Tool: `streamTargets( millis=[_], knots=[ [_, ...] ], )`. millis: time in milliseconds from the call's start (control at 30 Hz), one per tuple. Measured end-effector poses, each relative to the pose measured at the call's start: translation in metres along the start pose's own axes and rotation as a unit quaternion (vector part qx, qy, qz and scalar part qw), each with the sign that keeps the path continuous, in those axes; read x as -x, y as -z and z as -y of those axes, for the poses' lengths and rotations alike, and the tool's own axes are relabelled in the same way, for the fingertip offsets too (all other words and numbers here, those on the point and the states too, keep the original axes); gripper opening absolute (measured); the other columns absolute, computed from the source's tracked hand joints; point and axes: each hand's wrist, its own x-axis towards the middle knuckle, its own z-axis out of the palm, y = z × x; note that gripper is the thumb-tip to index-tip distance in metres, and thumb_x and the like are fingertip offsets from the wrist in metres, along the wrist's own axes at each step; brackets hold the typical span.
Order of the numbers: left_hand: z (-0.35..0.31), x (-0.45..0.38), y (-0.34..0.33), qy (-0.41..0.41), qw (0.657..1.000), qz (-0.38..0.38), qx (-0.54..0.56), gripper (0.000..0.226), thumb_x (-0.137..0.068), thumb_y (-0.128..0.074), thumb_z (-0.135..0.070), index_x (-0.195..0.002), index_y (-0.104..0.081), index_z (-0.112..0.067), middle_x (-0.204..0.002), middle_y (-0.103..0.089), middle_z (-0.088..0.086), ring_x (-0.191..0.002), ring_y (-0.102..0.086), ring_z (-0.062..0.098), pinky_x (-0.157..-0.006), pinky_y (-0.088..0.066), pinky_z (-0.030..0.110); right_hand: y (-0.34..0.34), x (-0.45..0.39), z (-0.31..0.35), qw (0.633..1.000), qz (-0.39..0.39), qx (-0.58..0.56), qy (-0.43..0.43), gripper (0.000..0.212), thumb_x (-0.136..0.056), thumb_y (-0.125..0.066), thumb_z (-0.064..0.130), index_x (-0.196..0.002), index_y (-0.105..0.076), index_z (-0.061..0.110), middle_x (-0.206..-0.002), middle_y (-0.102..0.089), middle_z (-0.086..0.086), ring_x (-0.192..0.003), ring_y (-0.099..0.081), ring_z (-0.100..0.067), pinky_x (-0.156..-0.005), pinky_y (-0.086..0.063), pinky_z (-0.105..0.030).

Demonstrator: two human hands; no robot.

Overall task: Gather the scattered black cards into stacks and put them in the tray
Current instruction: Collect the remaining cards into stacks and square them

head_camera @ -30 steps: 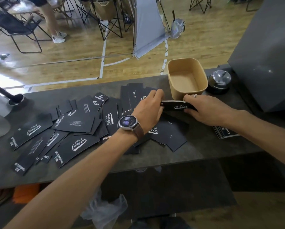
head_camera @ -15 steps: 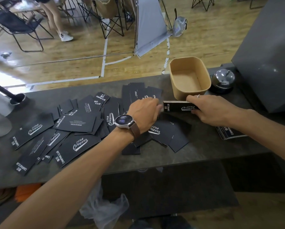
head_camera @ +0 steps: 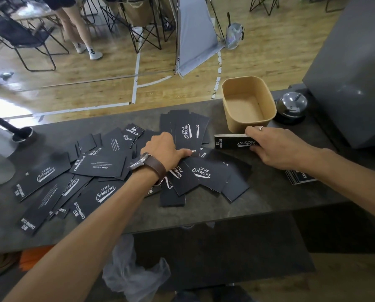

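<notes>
Right hand (head_camera: 278, 147) pinches one small stack (head_camera: 231, 141) just short of the empty tray (head_camera: 248, 103), left hand (head_camera: 162, 149) flat on scattered cards (head_camera: 99, 164) — most remains.

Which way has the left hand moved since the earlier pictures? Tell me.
Yes. The left hand has moved left, away from the tray and the card stack, onto the scattered cards.

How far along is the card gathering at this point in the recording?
Early stage. Done: little. The tray holds no cards, though one small stack lies under the right forearm. In hand: the right hand grips a gathered stack just in front of the tray, while the left hand reaches into the scattered cards. Left: most cards lie loose across the counter.
</notes>
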Motion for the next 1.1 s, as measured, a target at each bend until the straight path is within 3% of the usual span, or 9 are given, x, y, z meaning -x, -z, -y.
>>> streamTargets(
  millis=[167,300,433,567,733,867,1000,1100],
  knots=[
    [0.009,-0.002,0.002,0.002,0.991,-0.034,0.130,0.027,-0.083,-0.072,-0.036,-0.065,-0.058,-0.023,-0.084,-0.065,0.003,-0.085,-0.062,0.025,-0.072,-0.045,0.030,0.000,-0.001,-0.001,1.000,0.005,-0.001,-0.003,0.016,-0.096,-0.054,0.028,-0.103,-0.040,0.024,-0.100,-0.058,0.003,-0.088,-0.060,-0.024,-0.070,-0.050,-0.045],
    [0.021,-0.002,0.018,-0.084,0.960,-0.092,0.251,0.012,-0.083,-0.073,-0.019,-0.080,-0.062,-0.023,-0.081,-0.069,-0.003,-0.074,-0.066,0.015,-0.071,-0.054,0.030,0.001,-0.002,-0.001,1.000,0.012,-0.003,-0.007,0.015,-0.097,-0.054,0.027,-0.103,-0.040,0.024,-0.098,-0.058,0.004,-0.086,-0.060,-0.023,-0.070,-0.051,-0.046],
    [0.031,0.018,0.038,-0.280,0.927,-0.166,0.184,0.012,-0.085,-0.068,-0.006,-0.091,-0.071,-0.016,-0.082,-0.066,-0.009,-0.070,-0.059,0.007,-0.068,-0.044,0.014,0.000,-0.002,-0.002,1.000,0.011,-0.003,-0.005,0.015,-0.096,-0.054,0.027,-0.101,-0.040,0.024,-0.094,-0.056,0.004,-0.081,-0.058,-0.021,-0.067,-0.050,-0.045],
    [0.021,0.028,0.023,-0.377,0.900,-0.181,0.119,0.010,-0.090,-0.064,-0.007,-0.094,-0.070,-0.013,-0.087,-0.061,-0.006,-0.067,-0.055,0.013,-0.063,-0.046,0.027,0.001,-0.002,-0.001,1.000,0.011,-0.006,-0.006,0.014,-0.096,-0.053,0.027,-0.101,-0.040,0.026,-0.094,-0.056,0.005,-0.080,-0.057,-0.020,-0.067,-0.049,-0.043],
    [-0.017,0.025,-0.002,-0.388,0.883,-0.249,0.081,0.007,-0.093,-0.058,-0.009,-0.091,-0.063,-0.005,-0.087,-0.056,0.005,-0.064,-0.052,0.021,-0.054,-0.047,0.034,0.006,0.002,0.000,0.999,0.025,-0.023,-0.002,0.022,-0.085,-0.060,0.029,-0.095,-0.040,0.029,-0.090,-0.055,0.010,-0.078,-0.056,-0.016,-0.068,-0.051,-0.044],
    [-0.045,0.023,-0.016,-0.404,0.889,-0.198,0.089,0.007,-0.093,-0.058,-0.009,-0.089,-0.057,-0.004,-0.089,-0.052,0.008,-0.061,-0.050,0.025,-0.051,-0.043,0.033,0.006,0.000,0.002,0.999,0.025,-0.019,-0.008,0.022,-0.092,-0.058,0.043,-0.095,-0.041,0.029,-0.094,-0.056,0.009,-0.082,-0.058,-0.017,-0.070,-0.051,-0.044],
    [-0.048,0.014,-0.025,-0.327,0.929,-0.141,0.097,0.022,-0.091,-0.063,-0.021,-0.105,-0.053,-0.007,-0.103,-0.051,0.007,-0.078,-0.055,0.027,-0.065,-0.049,0.039,0.002,-0.001,-0.002,1.000,0.011,-0.026,-0.004,0.017,-0.097,-0.054,0.037,-0.101,-0.043,0.024,-0.100,-0.059,0.004,-0.088,-0.059,-0.024,-0.072,-0.049,-0.045],
    [-0.046,0.008,-0.024,-0.265,0.956,-0.122,-0.037,0.029,-0.098,-0.049,-0.039,-0.105,-0.055,-0.011,-0.104,-0.060,0.009,-0.088,-0.060,0.031,-0.068,-0.039,0.036,0.003,-0.002,-0.001,0.999,0.016,-0.031,-0.007,0.017,-0.096,-0.055,0.035,-0.101,-0.044,0.024,-0.101,-0.060,0.003,-0.089,-0.058,-0.025,-0.073,-0.049,-0.045]
  ],
)
